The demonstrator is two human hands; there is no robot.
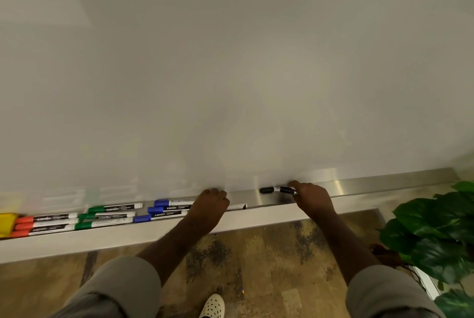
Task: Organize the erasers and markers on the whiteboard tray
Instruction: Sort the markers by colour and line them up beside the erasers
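Observation:
A long metal whiteboard tray (pixel 359 187) runs below the board. On its left lie red markers (pixel 43 224), green markers (pixel 110 214) and blue markers (pixel 166 208) in grouped rows. A yellow eraser (pixel 6 224) sits at the far left edge. My left hand (pixel 209 206) rests fingers-down over the right ends of the blue markers; a white marker end (pixel 237 206) pokes out beside it. My right hand (pixel 311 198) grips a black marker (pixel 275 189) lying along the tray.
The white board (pixel 230 74) fills the upper view. A leafy green plant (pixel 431 235) stands at the right, close to the tray's end. Below are a patterned floor (pixel 269 253) and a white spotted shoe (pixel 213 306).

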